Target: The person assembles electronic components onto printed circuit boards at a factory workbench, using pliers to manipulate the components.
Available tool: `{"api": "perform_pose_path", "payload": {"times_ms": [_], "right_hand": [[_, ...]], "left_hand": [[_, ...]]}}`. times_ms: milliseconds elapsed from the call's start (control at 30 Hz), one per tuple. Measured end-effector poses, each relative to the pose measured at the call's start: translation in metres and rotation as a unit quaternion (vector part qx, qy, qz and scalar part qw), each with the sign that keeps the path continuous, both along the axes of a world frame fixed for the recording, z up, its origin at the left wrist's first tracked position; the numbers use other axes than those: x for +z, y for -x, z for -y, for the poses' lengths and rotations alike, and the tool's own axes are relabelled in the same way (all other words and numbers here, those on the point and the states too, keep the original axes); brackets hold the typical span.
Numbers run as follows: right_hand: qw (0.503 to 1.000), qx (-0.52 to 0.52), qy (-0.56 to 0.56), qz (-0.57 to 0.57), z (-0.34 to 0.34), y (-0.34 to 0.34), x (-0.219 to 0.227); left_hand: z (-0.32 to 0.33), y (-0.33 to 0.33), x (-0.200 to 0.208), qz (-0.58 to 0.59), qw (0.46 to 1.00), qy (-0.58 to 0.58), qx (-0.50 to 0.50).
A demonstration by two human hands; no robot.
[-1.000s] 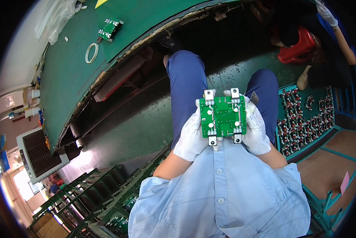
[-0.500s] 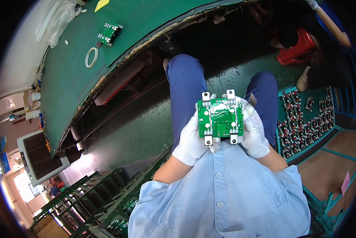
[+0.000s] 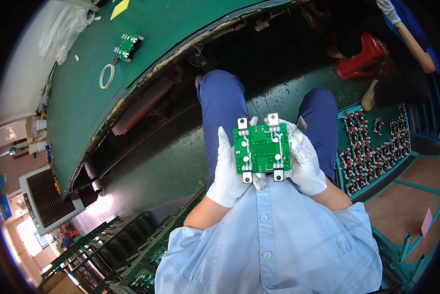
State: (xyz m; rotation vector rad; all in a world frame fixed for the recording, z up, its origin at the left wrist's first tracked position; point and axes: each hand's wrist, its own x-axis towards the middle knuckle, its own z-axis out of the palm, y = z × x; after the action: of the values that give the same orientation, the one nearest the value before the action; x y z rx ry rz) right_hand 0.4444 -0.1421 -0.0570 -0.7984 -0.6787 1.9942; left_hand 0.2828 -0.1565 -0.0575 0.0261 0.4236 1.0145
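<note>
A green circuit board [image 3: 261,149] with four metal-tabbed components at its corners is held in front of my shirt, its soldered face toward me. My left hand [image 3: 228,171], in a white glove, supports its left edge; one digit stands up apart from the board and the other fingers are partly hidden beneath. My right hand [image 3: 305,166], also gloved, grips the right edge. A flat grey blade-like piece [image 3: 302,125] sticks out by the right hand's fingertips; the rest of it is hidden.
On the green table [image 3: 90,105] lie another circuit board [image 3: 128,47] and a white tape ring [image 3: 107,76]. A tray [image 3: 372,147] of many small assemblies stands at right. Near a red stool [image 3: 362,59] a co-worker's gloved hand [image 3: 389,11] shows. Dark racks [image 3: 102,250] stand lower left.
The board has shifted slightly left and tilted, and the bright glare on it has faded. A digit of my left hand has lifted away from its left edge.
</note>
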Motion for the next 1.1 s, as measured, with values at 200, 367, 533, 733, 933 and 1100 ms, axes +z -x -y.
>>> {"api": "perform_pose_path", "payload": {"times_ms": [200,367,533,733,933,1100], "right_hand": [[0.998,0.002,-0.056,0.006,-0.004,0.000,0.004],[0.998,0.028,-0.060,0.021,-0.007,-0.008,-0.003],[0.994,0.023,-0.092,0.046,-0.001,-0.005,-0.004],[0.957,-0.003,-0.211,0.200,-0.029,-0.019,-0.006],[0.744,0.249,-0.496,0.372,-0.066,-0.019,0.049],[0.670,0.284,-0.559,0.398,-0.074,-0.009,0.049]], "left_hand": [[0.002,-0.009,0.012,-0.159,0.987,0.006,0.002],[0.003,-0.011,0.010,-0.251,0.966,-0.057,-0.011],[0.007,-0.006,0.009,-0.318,0.939,-0.126,-0.038],[0.000,0.004,0.015,-0.359,0.917,-0.168,-0.041],[0.004,0.012,0.029,-0.381,0.903,-0.154,-0.125],[0.002,0.015,0.014,-0.362,0.912,-0.168,-0.098]]}}
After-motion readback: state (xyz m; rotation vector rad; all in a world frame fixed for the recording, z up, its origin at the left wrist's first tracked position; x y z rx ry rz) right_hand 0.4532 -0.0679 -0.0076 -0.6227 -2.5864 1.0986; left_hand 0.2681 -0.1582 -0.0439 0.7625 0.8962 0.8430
